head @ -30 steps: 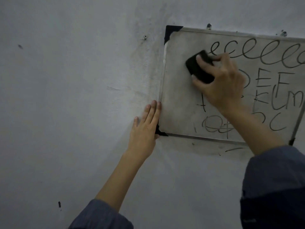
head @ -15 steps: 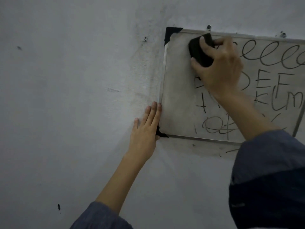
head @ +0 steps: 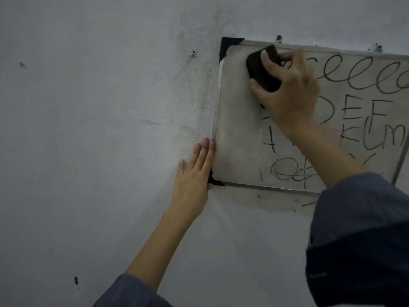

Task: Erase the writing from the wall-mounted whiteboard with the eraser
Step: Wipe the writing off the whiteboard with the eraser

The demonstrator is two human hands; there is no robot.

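Right hand (head: 287, 89) grips the black eraser (head: 262, 70), fingers curled round it, pressed on the whiteboard (head: 234, 129) near its top-left corner. Left hand (head: 194, 176) lies flat, fingers straight, beside the board's lower-left corner, holding nothing. Left strip looks wiped; looped line, letter rows and bottom scribble remain. Judged early, most writing left.

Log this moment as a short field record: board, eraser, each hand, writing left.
board: whiteboard on the wall, black corner caps
eraser: black eraser pressed on the board near its top left corner
right hand: right hand grips the eraser
left hand: left hand flat on the wall, fingers at the board's lower left edge
writing left: loops on top, letters below; left strip wiped
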